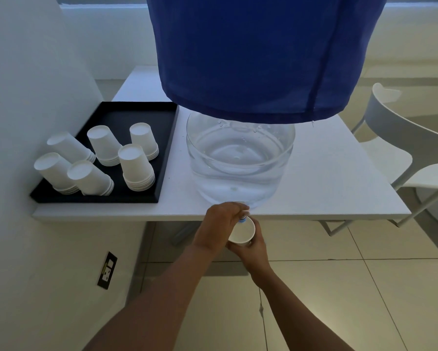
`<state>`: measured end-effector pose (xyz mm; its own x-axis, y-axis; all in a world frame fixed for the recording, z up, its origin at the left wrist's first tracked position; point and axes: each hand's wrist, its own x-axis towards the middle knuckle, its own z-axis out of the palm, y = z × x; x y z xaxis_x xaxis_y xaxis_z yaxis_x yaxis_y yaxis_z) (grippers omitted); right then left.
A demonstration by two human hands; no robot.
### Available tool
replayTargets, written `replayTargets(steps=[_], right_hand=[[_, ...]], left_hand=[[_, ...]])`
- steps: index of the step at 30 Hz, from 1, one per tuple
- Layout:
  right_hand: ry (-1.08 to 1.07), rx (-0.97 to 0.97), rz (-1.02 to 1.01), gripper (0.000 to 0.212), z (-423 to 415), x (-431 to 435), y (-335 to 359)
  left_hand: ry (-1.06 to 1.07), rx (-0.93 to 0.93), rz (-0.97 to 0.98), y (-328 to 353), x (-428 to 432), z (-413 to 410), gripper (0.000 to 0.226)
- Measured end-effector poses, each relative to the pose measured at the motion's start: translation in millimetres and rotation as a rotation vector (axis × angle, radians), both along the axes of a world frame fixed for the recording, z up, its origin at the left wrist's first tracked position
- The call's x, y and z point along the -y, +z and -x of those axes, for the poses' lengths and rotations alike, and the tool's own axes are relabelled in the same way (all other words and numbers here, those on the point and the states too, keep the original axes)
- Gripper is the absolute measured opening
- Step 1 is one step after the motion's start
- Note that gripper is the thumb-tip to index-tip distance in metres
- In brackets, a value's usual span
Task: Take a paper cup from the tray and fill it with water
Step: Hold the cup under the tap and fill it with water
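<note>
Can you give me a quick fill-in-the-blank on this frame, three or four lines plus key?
1. The right hand holds a paper cup under the tap, off the table edge, with its opening facing ____.
2. The left hand is on the ____.
3. The cup stacks stand upside down on a ____ tray.
4. The cloth over the water jug is ____.

Missing: up; tap; black; blue
</note>
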<state>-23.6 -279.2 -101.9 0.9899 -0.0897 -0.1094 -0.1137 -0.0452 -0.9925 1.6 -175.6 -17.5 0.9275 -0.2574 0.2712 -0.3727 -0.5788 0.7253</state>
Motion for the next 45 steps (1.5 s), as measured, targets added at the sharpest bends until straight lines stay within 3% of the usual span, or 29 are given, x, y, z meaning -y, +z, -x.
replayTargets(steps=[45], right_hand=[[-0.014,-0.006,-0.056,0.065,-2.3,1.0,-6.6]], left_hand=[[0.070,0.010,-0.041,-3.5,3.0,-10.8,0.017]])
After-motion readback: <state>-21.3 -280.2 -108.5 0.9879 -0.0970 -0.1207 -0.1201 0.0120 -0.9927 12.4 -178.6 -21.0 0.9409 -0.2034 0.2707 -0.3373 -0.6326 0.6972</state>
